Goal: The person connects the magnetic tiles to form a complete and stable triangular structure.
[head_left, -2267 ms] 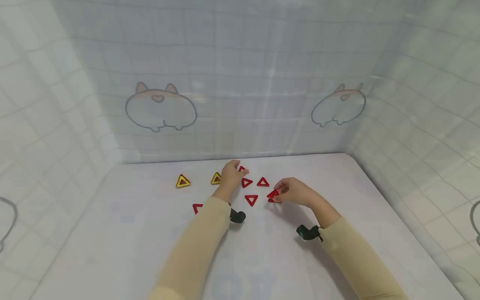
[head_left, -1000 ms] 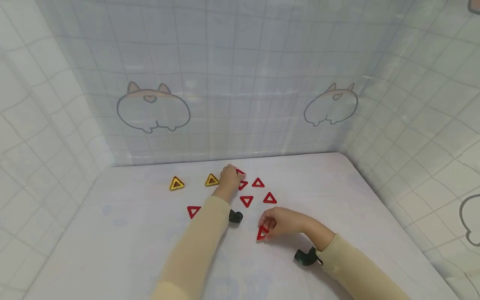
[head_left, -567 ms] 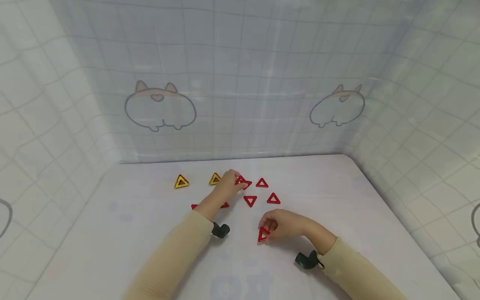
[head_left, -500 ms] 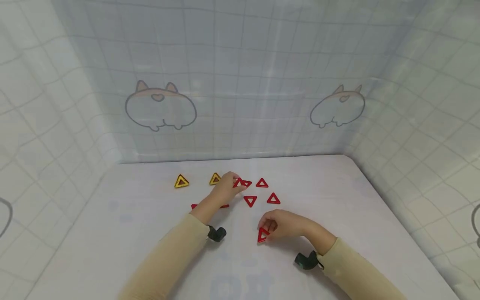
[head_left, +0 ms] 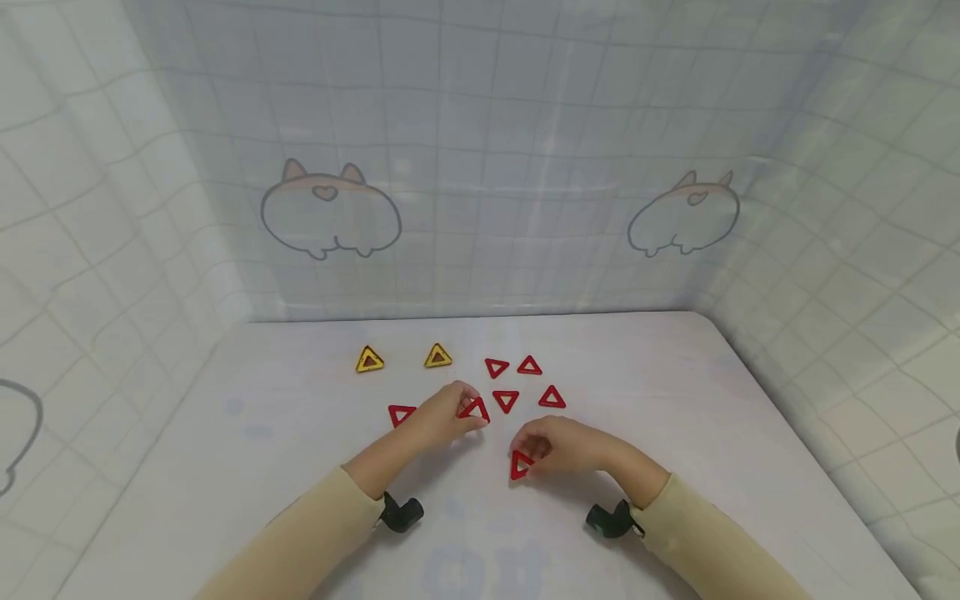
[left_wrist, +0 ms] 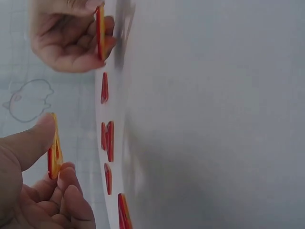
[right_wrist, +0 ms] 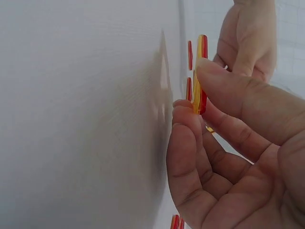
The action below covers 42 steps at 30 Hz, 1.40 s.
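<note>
My left hand [head_left: 444, 417] pinches a hollow red triangle tile [head_left: 483, 409] between thumb and fingertips, held above the table. In the left wrist view that tile [left_wrist: 54, 155] is edge-on and shows a yellow side behind the red. To the right and nearer, my right hand [head_left: 566, 446] pinches another red triangle tile [head_left: 515, 465]; the right wrist view shows this tile [right_wrist: 204, 47] edge-on, red and yellow. The two held tiles are apart. Beyond the hands lie loose red triangle tiles, among them one tile [head_left: 506, 393] nearest the left fingertips.
Two yellow triangle tiles [head_left: 437, 363] lie at the back left. A red tile [head_left: 402, 407] is partly behind the left forearm. More red tiles [head_left: 552, 405] lie at the middle right. White tiled-pattern curtains [head_left: 480, 250] enclose the white table [head_left: 675, 400].
My left hand has picked up a red triangle tile at the back and brought it nearer, toward the right hand. The right hand earlier drew its tile closer and has since stayed nearly still.
</note>
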Tool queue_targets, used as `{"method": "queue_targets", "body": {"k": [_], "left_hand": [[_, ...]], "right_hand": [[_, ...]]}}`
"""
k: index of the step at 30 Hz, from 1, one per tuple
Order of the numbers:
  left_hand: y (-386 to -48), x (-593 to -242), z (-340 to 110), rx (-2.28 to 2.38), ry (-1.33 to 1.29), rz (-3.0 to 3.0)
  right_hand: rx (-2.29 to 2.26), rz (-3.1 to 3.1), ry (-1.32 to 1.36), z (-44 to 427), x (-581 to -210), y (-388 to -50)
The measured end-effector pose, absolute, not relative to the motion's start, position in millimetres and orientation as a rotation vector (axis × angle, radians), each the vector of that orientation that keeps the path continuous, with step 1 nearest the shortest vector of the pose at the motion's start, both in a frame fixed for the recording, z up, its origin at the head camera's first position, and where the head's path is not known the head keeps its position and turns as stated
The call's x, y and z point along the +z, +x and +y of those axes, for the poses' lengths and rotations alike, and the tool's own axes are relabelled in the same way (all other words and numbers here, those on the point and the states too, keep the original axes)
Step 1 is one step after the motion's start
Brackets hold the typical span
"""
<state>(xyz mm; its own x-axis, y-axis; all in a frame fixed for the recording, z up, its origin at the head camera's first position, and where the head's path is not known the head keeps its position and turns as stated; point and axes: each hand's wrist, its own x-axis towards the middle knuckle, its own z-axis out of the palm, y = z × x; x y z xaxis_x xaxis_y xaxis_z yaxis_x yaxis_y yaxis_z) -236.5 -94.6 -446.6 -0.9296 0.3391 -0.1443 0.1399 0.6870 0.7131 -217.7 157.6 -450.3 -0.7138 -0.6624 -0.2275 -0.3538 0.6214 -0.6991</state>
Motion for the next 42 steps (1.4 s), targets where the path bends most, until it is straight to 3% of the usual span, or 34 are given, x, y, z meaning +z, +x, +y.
{"method": "queue_targets", "body": {"k": [17, 42], "left_hand": [[-209.1, -457.5, -101.9, 0.997, 0.571, 2.488], [-208.5, -470.8, -95.1, 1.019, 0.614, 2.506]], "right_hand": [[-0.877, 2.425, -0.834, 144.2, -450.2, -227.2], [-0.903, 2.448, -0.811, 133.1, -453.1, -230.2]]}}
